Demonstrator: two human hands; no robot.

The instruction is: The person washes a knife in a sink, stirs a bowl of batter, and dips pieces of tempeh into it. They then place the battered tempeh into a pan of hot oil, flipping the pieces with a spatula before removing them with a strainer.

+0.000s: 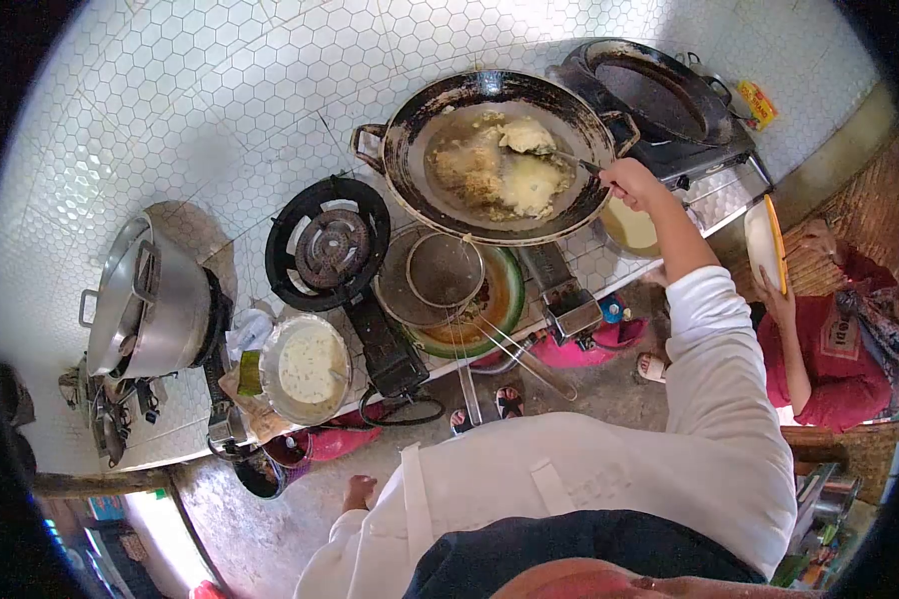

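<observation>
A large black wok holds bubbling oil with pale yellow fritters frying in it. My right hand grips the handle of a spatula over the wok's right rim. One pale piece lies at the spatula's head. My left hand hangs low beside my body, away from the counter; its fingers are too small to make out. Left of centre, a steel bowl contains white batter with green bits. Two wire strainers rest across a green-rimmed basin.
A bare gas burner stands left of the wok, and a big aluminium pot farther left. Another dark pan sits at the back right. At the right, a person in red holds an orange-rimmed tray.
</observation>
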